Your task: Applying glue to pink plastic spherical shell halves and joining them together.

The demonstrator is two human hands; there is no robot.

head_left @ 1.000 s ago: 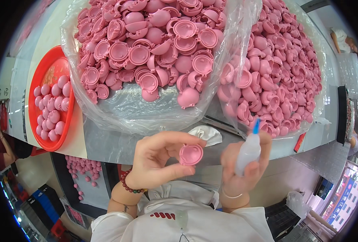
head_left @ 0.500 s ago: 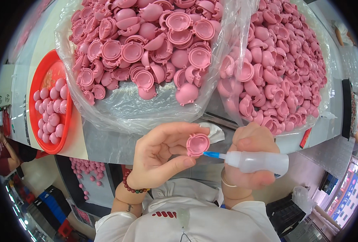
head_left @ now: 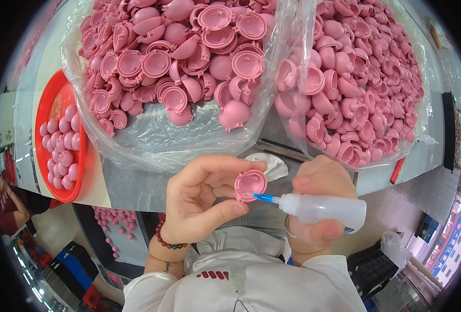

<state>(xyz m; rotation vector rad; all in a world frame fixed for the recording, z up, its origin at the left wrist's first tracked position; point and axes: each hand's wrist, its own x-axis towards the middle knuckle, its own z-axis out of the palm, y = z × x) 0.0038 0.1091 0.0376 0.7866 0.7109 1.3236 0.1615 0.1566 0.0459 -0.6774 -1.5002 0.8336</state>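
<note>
Between the thumb and fingers of my left hand [head_left: 196,195] is a pink plastic half shell [head_left: 251,183], its hollow side facing up toward me. My right hand [head_left: 321,182] grips a translucent white squeeze bottle [head_left: 326,209] lying sideways. The bottle's blue needle tip [head_left: 261,197] points left and meets the lower rim of the half shell. Whether any liquid comes out is too small to tell. A crumpled white cloth [head_left: 268,165] lies on the table just beyond my hands.
A clear plastic bag [head_left: 152,151] full of pink half shells [head_left: 173,99] lies open ahead. Another heap of half shells [head_left: 360,88] fills a bag at right. At left, a red tray [head_left: 61,195] holds several pink balls [head_left: 64,125]. More balls sit in a bin [head_left: 124,249] below the table.
Both hands, with the half shell and bottle, have shifted slightly left. The needle tip now overlaps the shell's rim further. The bags and tray also appear moved a little left in view.
</note>
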